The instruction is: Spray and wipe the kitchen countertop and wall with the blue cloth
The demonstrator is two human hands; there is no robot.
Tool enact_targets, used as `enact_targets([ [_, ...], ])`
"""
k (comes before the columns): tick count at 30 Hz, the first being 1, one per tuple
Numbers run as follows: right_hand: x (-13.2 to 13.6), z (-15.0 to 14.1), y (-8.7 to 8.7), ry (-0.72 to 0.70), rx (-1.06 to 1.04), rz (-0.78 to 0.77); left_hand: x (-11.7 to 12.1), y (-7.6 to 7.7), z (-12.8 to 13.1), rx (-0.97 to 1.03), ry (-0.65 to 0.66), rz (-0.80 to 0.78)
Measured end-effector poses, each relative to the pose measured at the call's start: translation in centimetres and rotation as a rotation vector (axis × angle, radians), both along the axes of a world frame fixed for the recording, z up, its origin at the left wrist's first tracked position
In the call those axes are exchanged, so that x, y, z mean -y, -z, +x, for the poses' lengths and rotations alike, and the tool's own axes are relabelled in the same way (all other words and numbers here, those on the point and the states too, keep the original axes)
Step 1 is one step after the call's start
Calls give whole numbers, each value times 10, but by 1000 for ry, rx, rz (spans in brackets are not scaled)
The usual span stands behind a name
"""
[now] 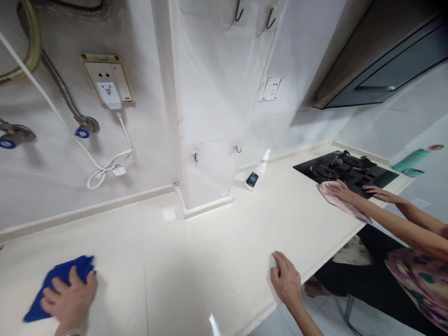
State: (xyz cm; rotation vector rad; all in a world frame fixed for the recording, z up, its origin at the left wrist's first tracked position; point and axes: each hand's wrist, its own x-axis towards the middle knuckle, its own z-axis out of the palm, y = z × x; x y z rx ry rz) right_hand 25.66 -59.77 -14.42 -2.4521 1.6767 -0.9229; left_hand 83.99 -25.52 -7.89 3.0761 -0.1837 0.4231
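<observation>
My left hand (70, 295) presses down on a blue cloth (45, 303) on the white countertop (189, 275), its fingers bent and spread over the fabric. Part of the cloth is hidden beneath the palm. Resting near the front edge of the counter, my right hand (286, 276) holds nothing, its fingers extended and the thumb apart. Between my hands lies bare white counter with a thin seam. Farther back, against the wall, stands a white spray bottle (256, 175) with a dark label.
At the right, another person's hand (339, 190) lies on a pale pink cloth (331, 196) beside a black gas hob (345, 168); their other hand (380, 192) is at the hob's edge. A wall pillar (210, 182) juts onto the counter. A plugged-in charger (111, 94) trails white cable.
</observation>
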Motion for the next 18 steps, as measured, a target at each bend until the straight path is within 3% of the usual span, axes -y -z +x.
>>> enact_targets([
  [3,-1,0,-1,6,10,4,27,-6,-34,-95,157,-94],
  [6,0,0,1,3,24,-10,50,-6,-75,-67,332,-143],
  [18,0,7,0,-3,58,-52,120,23,-188,100,823,-229],
])
